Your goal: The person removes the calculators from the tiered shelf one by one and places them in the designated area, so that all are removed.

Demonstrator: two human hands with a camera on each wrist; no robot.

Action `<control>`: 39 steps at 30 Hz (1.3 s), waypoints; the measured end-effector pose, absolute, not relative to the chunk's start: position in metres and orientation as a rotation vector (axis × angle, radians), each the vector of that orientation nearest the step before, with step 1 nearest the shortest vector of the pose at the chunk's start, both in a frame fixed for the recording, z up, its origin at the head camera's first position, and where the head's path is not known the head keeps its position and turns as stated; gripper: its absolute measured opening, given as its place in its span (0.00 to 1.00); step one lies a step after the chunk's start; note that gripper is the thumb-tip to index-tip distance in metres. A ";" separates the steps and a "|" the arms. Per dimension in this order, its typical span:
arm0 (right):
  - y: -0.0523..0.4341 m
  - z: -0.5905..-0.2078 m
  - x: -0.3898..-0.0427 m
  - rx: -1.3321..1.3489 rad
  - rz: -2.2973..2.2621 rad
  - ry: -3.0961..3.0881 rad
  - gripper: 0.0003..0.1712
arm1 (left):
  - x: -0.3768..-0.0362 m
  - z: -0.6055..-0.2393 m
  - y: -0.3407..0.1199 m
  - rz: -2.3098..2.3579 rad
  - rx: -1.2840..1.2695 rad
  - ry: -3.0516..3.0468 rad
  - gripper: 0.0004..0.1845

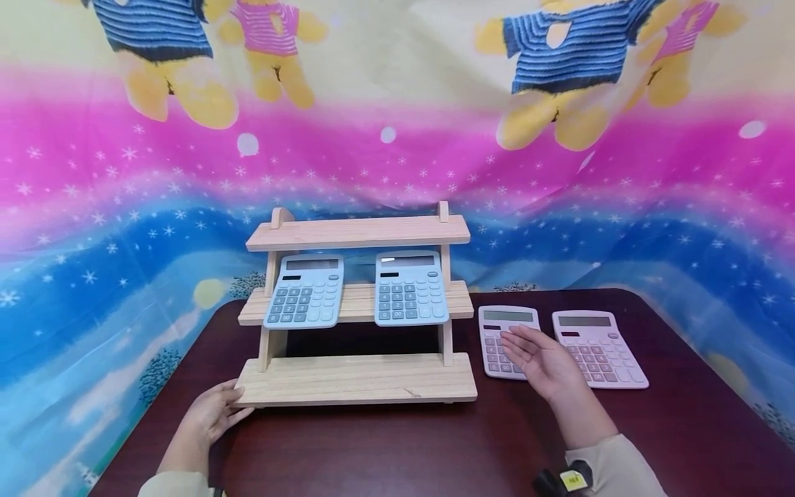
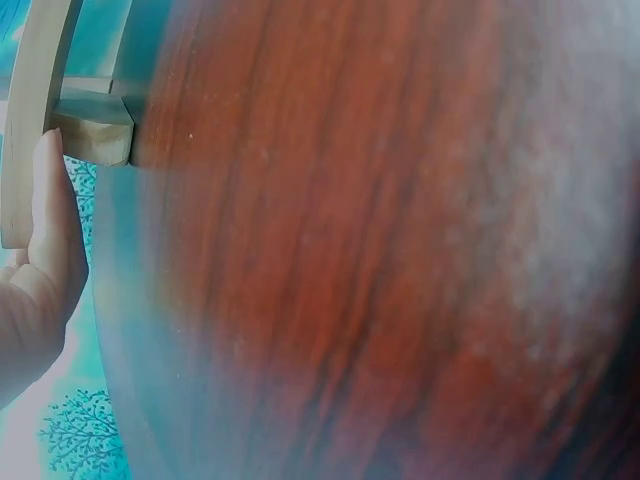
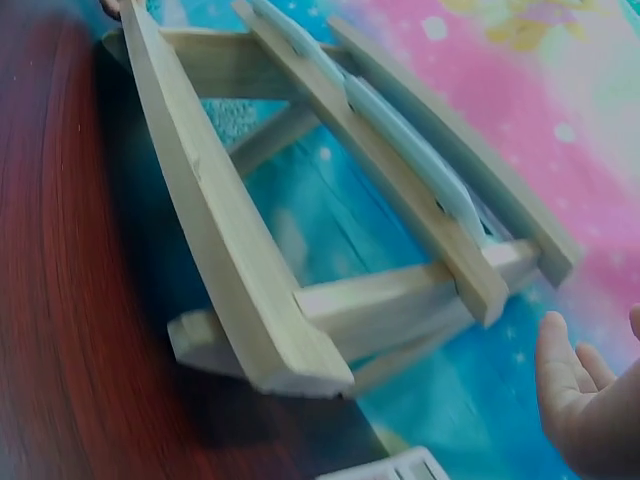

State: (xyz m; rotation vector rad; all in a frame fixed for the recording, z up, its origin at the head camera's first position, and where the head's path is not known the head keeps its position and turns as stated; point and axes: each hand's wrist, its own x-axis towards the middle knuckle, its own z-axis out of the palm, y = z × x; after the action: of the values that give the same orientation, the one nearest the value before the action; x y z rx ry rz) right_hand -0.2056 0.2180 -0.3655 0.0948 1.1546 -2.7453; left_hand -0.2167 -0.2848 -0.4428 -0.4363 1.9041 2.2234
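Observation:
A three-tier wooden display stand [image 1: 354,379] stands on the table. Its left bottom end is pinched by my left hand [image 1: 214,414], whose thumb [image 2: 52,200] lies along the plank in the left wrist view. Two blue calculators, one on the left [image 1: 304,293] and one on the right [image 1: 410,293], lean on the middle tier. My right hand [image 1: 549,366] is held palm up with loosely extended fingers and nothing in it. In the head view it overlaps a pink calculator [image 1: 493,348] and the edge of a second pink calculator [image 1: 621,355] lying to the right.
The dark red-brown table [image 1: 373,455] has a rounded back right corner. Behind it hangs a colourful cloth backdrop [image 1: 373,166] with printed bears and snowflakes, close to the stand's back. The top tier [image 1: 360,231] overhangs the blue calculators.

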 end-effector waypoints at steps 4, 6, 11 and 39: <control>0.204 -0.360 -0.207 0.120 -2.731 1.197 0.18 | -0.217 -0.443 -0.284 2.219 -0.432 1.899 0.31; 0.197 -0.357 -0.208 0.123 -2.716 1.236 0.16 | -0.218 -0.443 -0.285 2.218 -0.433 1.899 0.31; 0.182 -0.352 -0.215 0.119 -2.698 1.290 0.13 | -0.219 -0.446 -0.286 2.213 -0.463 1.896 0.31; 0.136 -0.356 -0.236 0.238 -2.675 1.429 0.06 | -0.216 -0.441 -0.282 2.202 -0.474 1.914 0.29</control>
State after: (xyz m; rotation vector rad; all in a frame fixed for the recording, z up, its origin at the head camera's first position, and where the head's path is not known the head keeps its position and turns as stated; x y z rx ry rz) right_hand -0.2364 0.1360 -0.3560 0.2378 1.4292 -2.6754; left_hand -0.2159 -0.2818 -0.4414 -0.4738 1.9140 2.2022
